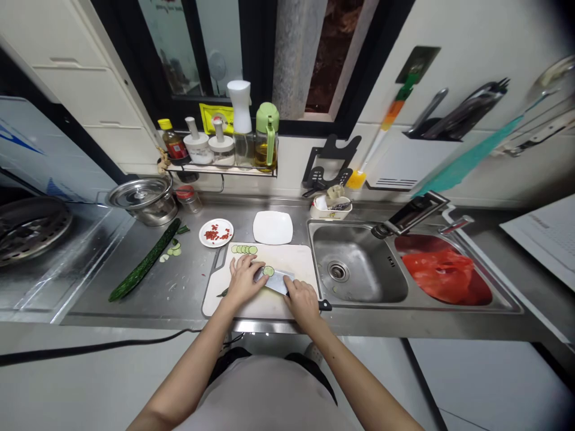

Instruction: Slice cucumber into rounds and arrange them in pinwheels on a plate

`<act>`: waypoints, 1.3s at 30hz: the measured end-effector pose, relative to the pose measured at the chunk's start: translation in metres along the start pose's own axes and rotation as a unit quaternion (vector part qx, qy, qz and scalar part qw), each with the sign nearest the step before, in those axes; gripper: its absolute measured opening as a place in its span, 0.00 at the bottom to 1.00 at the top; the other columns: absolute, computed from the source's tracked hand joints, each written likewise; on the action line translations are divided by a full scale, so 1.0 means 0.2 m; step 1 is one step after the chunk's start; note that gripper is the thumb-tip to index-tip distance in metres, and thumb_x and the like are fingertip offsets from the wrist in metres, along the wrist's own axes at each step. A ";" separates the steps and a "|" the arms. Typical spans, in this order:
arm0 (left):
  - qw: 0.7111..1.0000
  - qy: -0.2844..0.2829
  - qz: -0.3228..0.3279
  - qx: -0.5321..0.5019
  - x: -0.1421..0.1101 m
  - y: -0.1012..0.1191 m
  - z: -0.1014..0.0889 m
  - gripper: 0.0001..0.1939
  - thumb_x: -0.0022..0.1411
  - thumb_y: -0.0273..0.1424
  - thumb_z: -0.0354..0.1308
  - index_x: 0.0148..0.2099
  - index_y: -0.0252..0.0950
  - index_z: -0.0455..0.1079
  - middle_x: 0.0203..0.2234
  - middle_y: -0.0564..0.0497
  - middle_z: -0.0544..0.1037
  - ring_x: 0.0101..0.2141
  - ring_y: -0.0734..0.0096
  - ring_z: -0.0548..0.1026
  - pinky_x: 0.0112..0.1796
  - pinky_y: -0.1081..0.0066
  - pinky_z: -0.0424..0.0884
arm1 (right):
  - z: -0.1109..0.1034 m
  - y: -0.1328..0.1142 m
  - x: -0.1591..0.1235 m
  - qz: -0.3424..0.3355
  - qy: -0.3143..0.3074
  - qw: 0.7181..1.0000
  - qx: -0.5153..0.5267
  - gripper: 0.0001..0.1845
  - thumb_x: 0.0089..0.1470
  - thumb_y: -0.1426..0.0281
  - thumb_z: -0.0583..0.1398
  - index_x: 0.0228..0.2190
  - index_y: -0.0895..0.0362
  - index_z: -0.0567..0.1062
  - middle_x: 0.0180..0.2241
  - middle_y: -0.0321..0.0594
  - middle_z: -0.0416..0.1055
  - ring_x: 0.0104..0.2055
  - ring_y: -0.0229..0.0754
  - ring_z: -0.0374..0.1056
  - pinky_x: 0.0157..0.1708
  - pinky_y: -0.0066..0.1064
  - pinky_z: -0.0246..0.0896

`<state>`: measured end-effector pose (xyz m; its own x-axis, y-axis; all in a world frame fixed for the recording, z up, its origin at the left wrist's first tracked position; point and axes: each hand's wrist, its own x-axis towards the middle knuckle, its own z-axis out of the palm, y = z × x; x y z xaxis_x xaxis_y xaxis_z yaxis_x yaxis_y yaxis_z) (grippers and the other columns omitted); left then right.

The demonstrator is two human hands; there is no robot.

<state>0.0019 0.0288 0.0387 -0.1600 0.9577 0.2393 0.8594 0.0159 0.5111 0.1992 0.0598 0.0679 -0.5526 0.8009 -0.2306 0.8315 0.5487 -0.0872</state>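
Observation:
My right hand [303,304] is closed around a kitchen knife [277,281], its broad blade pointing left and its black handle end sticking out past my hand. On the white cutting board [299,257], my left hand [245,278] curves over a cucumber piece that it mostly hides; a dark green end [223,293] shows beside the wrist. A round cucumber slice [268,271] lies against the blade, at my left thumb tip. Several cucumber slices [245,249] overlap in a row along the board's far edge.
Left of the board lie a long whole cucumber [146,263] and some scraps [175,248]. Behind it are a plate of chopped red pieces [216,233] and a white square plate [272,227]. A sink [359,263] adjoins on the right, with a red bag [442,275] in its second basin.

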 end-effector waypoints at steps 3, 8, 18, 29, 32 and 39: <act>0.999 -0.036 -0.013 -0.020 0.01 0.02 0.02 0.14 0.57 0.40 0.59 0.46 0.44 0.73 0.49 0.45 0.72 0.54 0.51 0.63 0.57 0.40 0.43 | 0.01 0.04 -0.03 -0.007 0.003 1.000 -0.013 0.26 0.58 0.67 0.57 0.58 0.55 0.62 0.42 0.48 0.71 0.46 0.48 0.64 0.44 0.35 0.51; 0.990 -0.126 -0.038 -0.041 0.05 0.07 0.02 0.13 0.57 0.37 0.59 0.45 0.45 0.73 0.49 0.48 0.72 0.54 0.55 0.64 0.59 0.41 0.39 | 0.04 0.11 -0.07 -0.036 0.039 0.998 -0.040 0.24 0.58 0.67 0.58 0.55 0.56 0.64 0.39 0.46 0.72 0.43 0.47 0.65 0.42 0.34 0.52; 0.980 -0.124 -0.121 -0.099 0.16 0.09 0.05 0.05 0.58 0.33 0.57 0.36 0.40 0.72 0.35 0.52 0.78 0.41 0.66 0.72 0.49 0.63 0.59 | 0.11 0.20 -0.08 -0.015 0.055 0.998 -0.037 0.22 0.55 0.69 0.60 0.52 0.55 0.67 0.37 0.43 0.73 0.42 0.45 0.67 0.40 0.33 0.53; 0.938 -0.046 -0.340 -0.045 0.34 -0.20 0.13 0.04 0.58 0.33 0.58 0.36 0.41 0.73 0.32 0.53 0.80 0.39 0.65 0.75 0.44 0.65 0.59 | 0.18 0.25 -0.09 0.055 0.046 0.997 0.011 0.22 0.56 0.68 0.57 0.53 0.56 0.68 0.38 0.42 0.74 0.43 0.45 0.68 0.42 0.31 0.54; 0.936 -0.044 -0.348 -0.042 0.37 -0.20 0.17 0.05 0.57 0.31 0.57 0.37 0.41 0.72 0.33 0.52 0.80 0.40 0.64 0.75 0.46 0.62 0.57 | 0.19 0.26 -0.07 0.056 0.051 0.997 0.024 0.22 0.56 0.68 0.57 0.53 0.55 0.68 0.39 0.42 0.74 0.43 0.44 0.68 0.42 0.31 0.54; 0.943 -0.061 -0.326 0.017 0.42 -0.20 0.22 0.09 0.58 0.28 0.54 0.41 0.41 0.71 0.33 0.49 0.80 0.41 0.59 0.74 0.45 0.61 0.55 | 0.20 0.26 -0.05 0.058 0.062 0.996 0.038 0.22 0.55 0.68 0.56 0.53 0.56 0.68 0.39 0.43 0.75 0.42 0.44 0.68 0.41 0.30 0.54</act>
<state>-0.0256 0.1216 0.0019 -0.6045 0.7669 -0.2153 0.6132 0.6206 0.4887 0.2505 0.0714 0.0274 -0.4517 0.8837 -0.1228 0.8893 0.4350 -0.1414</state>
